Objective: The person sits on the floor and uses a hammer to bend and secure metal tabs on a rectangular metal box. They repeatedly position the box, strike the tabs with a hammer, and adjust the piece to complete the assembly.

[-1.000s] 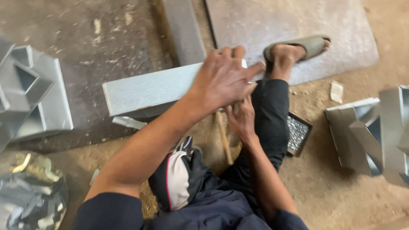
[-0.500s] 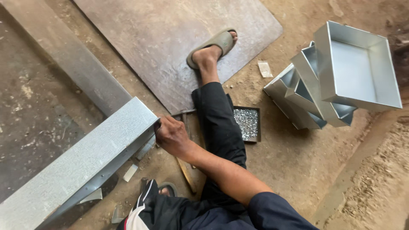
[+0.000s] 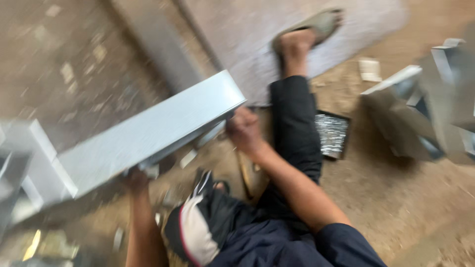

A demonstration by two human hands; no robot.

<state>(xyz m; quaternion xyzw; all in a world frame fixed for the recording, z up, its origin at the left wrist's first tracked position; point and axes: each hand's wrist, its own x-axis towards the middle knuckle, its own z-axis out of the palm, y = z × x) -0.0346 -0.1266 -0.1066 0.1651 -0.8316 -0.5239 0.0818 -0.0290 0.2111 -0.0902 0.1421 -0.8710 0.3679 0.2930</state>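
I am holding one long grey metal channel [image 3: 148,131] between my two hands, above the dirt floor [image 3: 396,207] and slanting from lower left to upper right. My left hand [image 3: 134,179] is gripping its lower edge from underneath, near the left end, fingers closed on the metal. My right hand [image 3: 243,129] is clasping the right end, fingers curled around it. The view is blurring, so finer detail is lost. One small tray of shiny bits [image 3: 331,134] is lying beside my right leg. Several folded metal boxes [image 3: 420,109] are sitting well apart to the right.
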